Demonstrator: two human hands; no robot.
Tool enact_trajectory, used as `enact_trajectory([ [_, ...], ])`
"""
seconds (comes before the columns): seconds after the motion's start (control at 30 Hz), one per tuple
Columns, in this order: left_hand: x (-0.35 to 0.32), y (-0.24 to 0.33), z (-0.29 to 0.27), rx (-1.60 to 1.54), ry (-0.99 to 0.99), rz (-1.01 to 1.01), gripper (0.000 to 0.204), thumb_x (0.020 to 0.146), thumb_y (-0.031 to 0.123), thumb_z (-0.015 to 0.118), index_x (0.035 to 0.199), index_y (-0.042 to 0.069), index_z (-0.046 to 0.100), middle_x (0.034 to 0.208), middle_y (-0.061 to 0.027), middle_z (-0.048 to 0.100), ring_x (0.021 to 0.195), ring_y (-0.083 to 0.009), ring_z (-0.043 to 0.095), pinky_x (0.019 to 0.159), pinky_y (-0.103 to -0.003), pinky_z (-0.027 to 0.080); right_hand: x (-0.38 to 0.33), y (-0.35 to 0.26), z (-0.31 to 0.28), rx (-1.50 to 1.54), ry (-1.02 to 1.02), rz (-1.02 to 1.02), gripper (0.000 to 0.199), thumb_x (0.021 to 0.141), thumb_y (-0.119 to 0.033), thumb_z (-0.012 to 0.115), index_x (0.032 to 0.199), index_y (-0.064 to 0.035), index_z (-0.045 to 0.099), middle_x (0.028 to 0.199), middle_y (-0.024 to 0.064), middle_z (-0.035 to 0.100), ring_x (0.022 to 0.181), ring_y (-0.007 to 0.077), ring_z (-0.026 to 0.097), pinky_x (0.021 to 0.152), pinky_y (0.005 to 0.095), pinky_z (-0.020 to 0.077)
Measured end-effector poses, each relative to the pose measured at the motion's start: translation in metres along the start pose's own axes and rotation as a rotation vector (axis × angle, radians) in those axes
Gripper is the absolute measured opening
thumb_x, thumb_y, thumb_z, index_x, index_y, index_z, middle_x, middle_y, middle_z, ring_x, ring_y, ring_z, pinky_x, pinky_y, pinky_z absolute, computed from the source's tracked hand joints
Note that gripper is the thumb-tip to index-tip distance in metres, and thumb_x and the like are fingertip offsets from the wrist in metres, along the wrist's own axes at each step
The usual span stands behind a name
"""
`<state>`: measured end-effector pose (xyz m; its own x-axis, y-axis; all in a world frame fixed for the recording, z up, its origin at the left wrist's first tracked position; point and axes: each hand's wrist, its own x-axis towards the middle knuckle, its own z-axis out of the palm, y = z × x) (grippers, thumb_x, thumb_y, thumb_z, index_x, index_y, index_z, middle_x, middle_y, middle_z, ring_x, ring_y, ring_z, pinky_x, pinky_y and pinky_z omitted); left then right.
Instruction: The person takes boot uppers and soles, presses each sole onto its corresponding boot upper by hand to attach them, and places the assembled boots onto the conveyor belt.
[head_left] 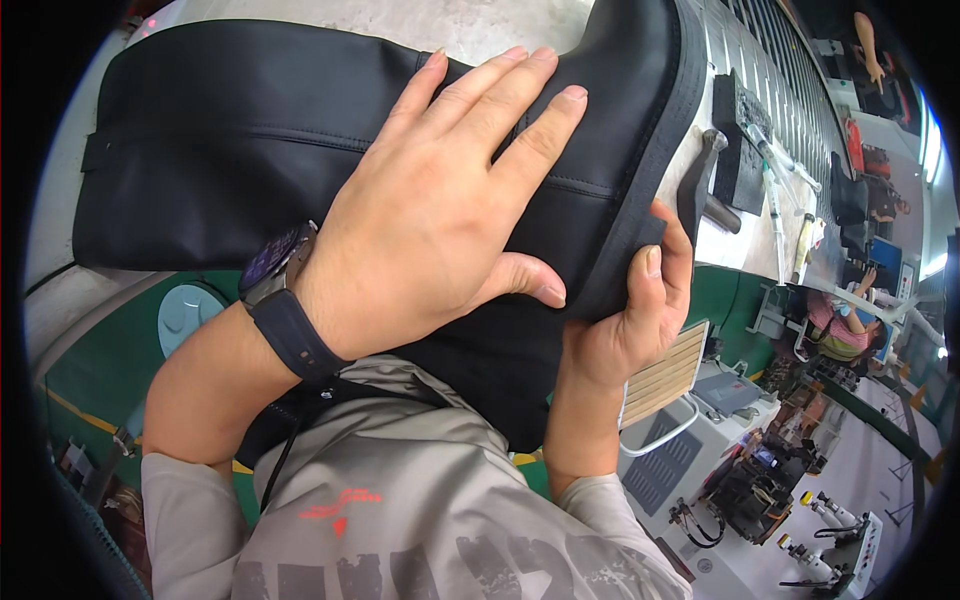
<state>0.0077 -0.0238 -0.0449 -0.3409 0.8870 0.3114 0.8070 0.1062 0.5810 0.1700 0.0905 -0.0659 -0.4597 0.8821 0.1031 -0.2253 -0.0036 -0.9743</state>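
Note:
A black leather-like cover (pixel 230 90) with stitched seams lies across the work surface in front of me and drapes over its near edge. My left hand (pixel 440 190), with a dark watch on its wrist, lies flat on the cover, its fingers spread. At the cover's right end, a raised black edge strip (pixel 660 130) curves down toward me. My right hand (pixel 640 315) grips the lower end of this edge, thumb and fingers bent round it. What lies under the cover is hidden.
On the metal table (pixel 730 248) to the right lie a dark hammer-like tool (pixel 698 180), a black block (pixel 738 140) and several pen-like tools (pixel 775 200). A slatted wooden chair back (pixel 668 372) stands below. A pale blue round stool (pixel 188 312) is at left. Other people work at far right.

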Motion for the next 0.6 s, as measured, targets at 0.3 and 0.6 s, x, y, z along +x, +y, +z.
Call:
enact_trajectory([
  [0.3, 0.003, 0.000, -0.005, -0.039, -0.034, -0.031, 0.118, 0.068, 0.054, 0.085, 0.165, 0.006, 0.038, 0.170, -0.0203, 0.035, 0.154, -0.0425, 0.038, 0.125, -0.061, 0.029, 0.001, -0.009, -0.001, -0.129, -0.001, 0.029, 0.041, 0.097, -0.010, 0.062, 0.134, 0.0078, 0.060, 0.122, 0.0103, 0.062, 0.116, 0.0160, 0.057, 0.104, 0.0295, 0.0427],
  [0.6, 0.008, 0.007, -0.012, -0.024, -0.059, -0.040, 0.116, 0.074, 0.060, 0.082, 0.164, 0.001, 0.038, 0.168, -0.0248, 0.036, 0.153, -0.0437, 0.039, 0.125, -0.063, 0.027, 0.076, -0.059, -0.018, -0.458, -0.505, 0.161, 0.013, 0.097, -0.009, 0.070, 0.099, 0.0030, 0.065, 0.091, 0.0021, 0.064, 0.076, 0.0062, 0.054, 0.066, 0.0216, 0.0413],
])
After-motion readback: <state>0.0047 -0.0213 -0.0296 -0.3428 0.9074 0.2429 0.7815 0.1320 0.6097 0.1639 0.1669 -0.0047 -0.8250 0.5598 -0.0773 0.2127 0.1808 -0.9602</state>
